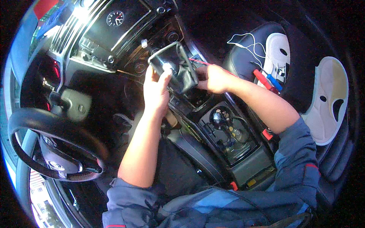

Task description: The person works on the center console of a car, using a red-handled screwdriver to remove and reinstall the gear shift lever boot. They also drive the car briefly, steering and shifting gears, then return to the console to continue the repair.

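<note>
A black gear shift boot [185, 77] in a squarish frame is tilted up above the centre console, its soft folds hanging toward the right. My left hand [156, 89] grips the frame's left side, with the thumb on its face near a bright shiny spot. At the boot's right edge is my right hand [216, 79], its fingers curled in; the boot and shadow partly hide the fingertips, so what they pinch cannot be made out. A thin red strip [198, 61] runs just behind that hand. Below both hands lies the dark opening of the console [197, 100].
A steering wheel [57, 144] stands at left. Coins and small items lie in the console tray [234, 133]. On the passenger seat are a white cable [247, 45], red-handled [263, 79] and blue-handled [274, 81] tools, and a pale pad [327, 98]. A clock [115, 18] sits in the dashboard.
</note>
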Motion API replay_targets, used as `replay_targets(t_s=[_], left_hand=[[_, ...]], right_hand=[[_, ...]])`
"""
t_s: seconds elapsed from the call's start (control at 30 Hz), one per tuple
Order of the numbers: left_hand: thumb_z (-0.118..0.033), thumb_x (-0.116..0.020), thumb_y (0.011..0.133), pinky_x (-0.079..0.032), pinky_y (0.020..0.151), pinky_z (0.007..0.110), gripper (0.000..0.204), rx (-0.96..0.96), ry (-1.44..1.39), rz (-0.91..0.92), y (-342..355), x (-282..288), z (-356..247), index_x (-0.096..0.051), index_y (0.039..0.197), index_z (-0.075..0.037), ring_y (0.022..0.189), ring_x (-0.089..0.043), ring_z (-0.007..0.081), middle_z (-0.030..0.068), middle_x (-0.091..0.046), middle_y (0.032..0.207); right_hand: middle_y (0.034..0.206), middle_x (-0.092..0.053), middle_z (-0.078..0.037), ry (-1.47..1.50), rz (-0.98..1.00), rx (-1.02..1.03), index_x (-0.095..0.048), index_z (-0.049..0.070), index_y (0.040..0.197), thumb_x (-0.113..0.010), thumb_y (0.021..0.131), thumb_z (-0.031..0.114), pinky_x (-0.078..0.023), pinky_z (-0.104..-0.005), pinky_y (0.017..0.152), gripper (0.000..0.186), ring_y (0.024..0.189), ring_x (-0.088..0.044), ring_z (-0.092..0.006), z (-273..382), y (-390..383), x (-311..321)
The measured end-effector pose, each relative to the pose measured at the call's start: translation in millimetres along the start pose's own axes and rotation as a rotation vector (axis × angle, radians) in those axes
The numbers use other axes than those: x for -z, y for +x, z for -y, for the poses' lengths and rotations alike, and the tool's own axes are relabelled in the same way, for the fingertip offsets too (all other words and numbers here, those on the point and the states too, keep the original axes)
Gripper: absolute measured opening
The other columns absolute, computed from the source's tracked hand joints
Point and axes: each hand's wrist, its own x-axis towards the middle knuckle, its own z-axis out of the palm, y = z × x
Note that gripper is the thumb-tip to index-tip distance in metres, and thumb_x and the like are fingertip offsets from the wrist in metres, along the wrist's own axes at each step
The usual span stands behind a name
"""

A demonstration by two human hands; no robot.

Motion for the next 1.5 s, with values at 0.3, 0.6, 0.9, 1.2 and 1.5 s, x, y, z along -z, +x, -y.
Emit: replay_targets(t_s=[0.3, 0.6, 0.9, 1.2, 1.5], left_hand=[[-0.009, -0.069, 0.091, -0.054, 0.096, 0.038, 0.046, 0.107, -0.104, -0.037, 3.6, 3.7, -10.5, -0.054, 0.134, -0.01, 0.106, -0.064, 0.0221, 0.0071, -0.064, 0.121], [-0.012, -0.086, 0.082, -0.054, 0.087, 0.035, 0.054, -0.627, 0.793, -0.223, -19.4, -9.8, -16.6, -0.054, 0.125, -0.003, 0.104, -0.061, 0.0231, 0.012, -0.053, 0.12], [-0.008, -0.068, 0.09, -0.053, 0.09, 0.042, 0.023, -0.448, 1.084, -0.319, -44.2, 37.2, -37.7, -0.064, 0.111, -0.001, 0.099, -0.065, 0.0317, 0.0155, -0.066, 0.106], [-0.011, -0.068, 0.079, -0.05, 0.106, 0.046, 0.064, -0.466, 1.438, 0.194, -72.7, 43.6, 30.1, -0.056, 0.14, 0.005, 0.13, -0.056, 0.0385, 0.021, -0.058, 0.145], [-0.01, -0.065, 0.078, -0.043, 0.113, 0.044, 0.066, -0.398, 1.467, 0.244, -72.7, 41.5, 23.9, -0.053, 0.141, 0.007, 0.13, -0.055, 0.0409, 0.025, -0.057, 0.144]], right_hand=[[0.09, -0.074, -0.022, -0.025, 0.127, -0.135, -0.072, 0.002, 0.109, -0.072, 0.089, 0.046, -0.055, -0.0473, 0.081, 0.048, 0.089, -0.073, -0.0344, 11.5, -5.4, 14.7], [0.096, -0.074, -0.026, -0.089, 0.043, -0.092, -0.071, 0.002, 0.114, -0.073, 0.086, 0.039, -0.056, -0.0494, 0.085, 0.047, 0.092, -0.072, -0.0407, 1.8, -1.2, 6.6], [0.095, -0.073, -0.026, -0.098, 0.031, -0.105, -0.072, 0.001, 0.114, -0.075, 0.087, 0.037, -0.056, -0.0486, 0.083, 0.045, 0.091, -0.073, -0.0388, 2.7, -1.5, 5.2], [0.082, -0.075, -0.017, 0.145, 0.078, -0.124, -0.07, -0.004, 0.112, -0.074, 0.092, 0.026, -0.058, -0.039, 0.063, 0.036, 0.06, -0.072, -0.0226, 7.2, -6.3, 7.9], [0.079, -0.073, -0.014, 0.201, 0.066, -0.129, -0.07, -0.003, 0.109, -0.074, 0.089, 0.023, -0.056, -0.0382, 0.058, 0.033, 0.057, -0.07, -0.0204, -4.1, 0.7, 1.5]])
